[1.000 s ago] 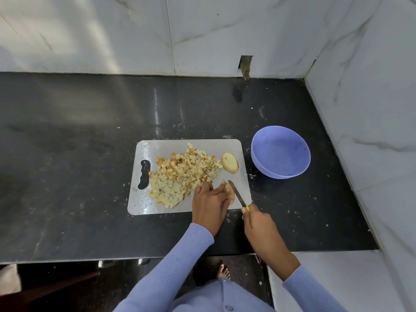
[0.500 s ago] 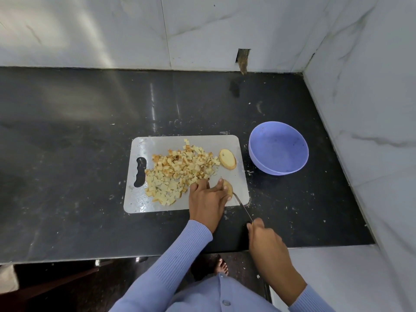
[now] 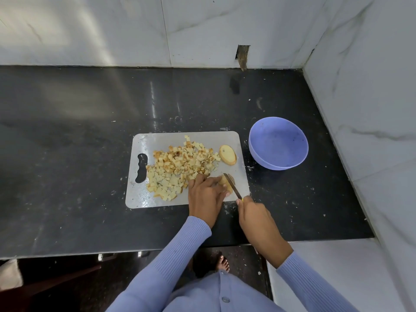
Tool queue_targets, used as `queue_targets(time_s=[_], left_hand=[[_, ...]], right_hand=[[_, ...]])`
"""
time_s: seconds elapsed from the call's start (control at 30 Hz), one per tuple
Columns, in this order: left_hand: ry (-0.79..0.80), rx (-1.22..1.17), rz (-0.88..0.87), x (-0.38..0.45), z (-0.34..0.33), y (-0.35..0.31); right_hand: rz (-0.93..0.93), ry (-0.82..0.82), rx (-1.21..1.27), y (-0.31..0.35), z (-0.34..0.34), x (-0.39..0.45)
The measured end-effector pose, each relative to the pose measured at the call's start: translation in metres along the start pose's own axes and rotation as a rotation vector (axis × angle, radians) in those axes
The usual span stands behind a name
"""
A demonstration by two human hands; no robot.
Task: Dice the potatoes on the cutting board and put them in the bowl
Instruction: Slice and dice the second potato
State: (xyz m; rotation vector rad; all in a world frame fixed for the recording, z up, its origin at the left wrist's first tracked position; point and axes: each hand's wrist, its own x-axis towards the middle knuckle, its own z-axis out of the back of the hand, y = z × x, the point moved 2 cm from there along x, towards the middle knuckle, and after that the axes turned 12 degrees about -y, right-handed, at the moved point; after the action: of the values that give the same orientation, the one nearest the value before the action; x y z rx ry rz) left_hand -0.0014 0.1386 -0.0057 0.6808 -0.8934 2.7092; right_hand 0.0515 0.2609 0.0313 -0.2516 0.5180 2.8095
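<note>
Dicing under way: the left hand (image 3: pixel 206 192) curls fingers over a potato piece (image 3: pixel 225 183) while the right hand (image 3: pixel 253 212) grips the knife (image 3: pixel 233 186) just beside those fingertips; next, finer cuts, then the empty bowl (image 3: pixel 278 146) beyond

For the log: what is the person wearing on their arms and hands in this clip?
Both arms are covered by long, light blue ribbed knit sleeves that end at the wrists. The left hand and right hand are bare: no gloves, rings, watch or bracelets are visible. The same light blue garment, with buttons down the front, shows at the bottom edge.
</note>
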Motion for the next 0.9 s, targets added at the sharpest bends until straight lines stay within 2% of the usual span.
queue_targets(time_s=[0.23,0.5,0.9], left_hand=[[-0.016,0.008,-0.009,0.001,0.0,-0.001],[0.021,0.04,0.009,0.003,0.001,-0.001],[0.002,-0.019,0.032,-0.003,0.002,0.002]], right_hand=[[0.008,0.019,-0.029,0.007,-0.002,0.003],[-0.007,0.072,-0.168,-0.026,-0.002,-0.036],[0.009,0.008,-0.039,0.0,0.005,-0.008]])
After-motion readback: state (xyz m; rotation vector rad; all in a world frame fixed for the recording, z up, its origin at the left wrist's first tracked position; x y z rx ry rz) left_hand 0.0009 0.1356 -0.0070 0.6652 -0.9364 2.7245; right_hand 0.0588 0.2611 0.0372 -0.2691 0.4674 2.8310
